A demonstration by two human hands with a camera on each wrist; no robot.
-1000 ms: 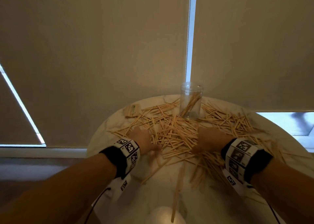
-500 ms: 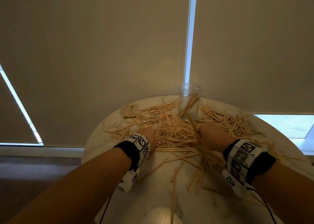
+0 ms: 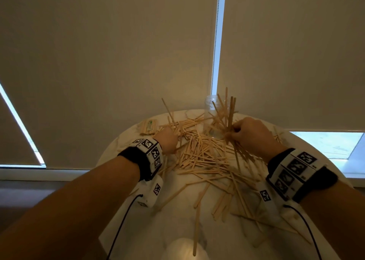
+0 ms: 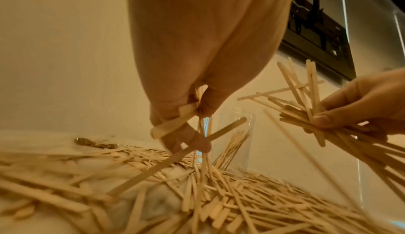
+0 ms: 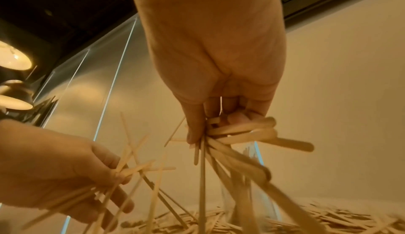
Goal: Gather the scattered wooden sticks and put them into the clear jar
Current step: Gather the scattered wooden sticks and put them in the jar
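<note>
Both hands grip loose bundles of wooden sticks [image 3: 201, 157], left hand [image 3: 167, 139] low over the worktop [image 3: 177, 220], right hand [image 3: 250, 135] beside the clear jar [image 3: 212, 121], which holds few while most lie scattered.

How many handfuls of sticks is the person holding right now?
2. The right hand grips a bigger bundle beside the clear jar; the left hand holds a few sticks over the pile on the table.
</note>
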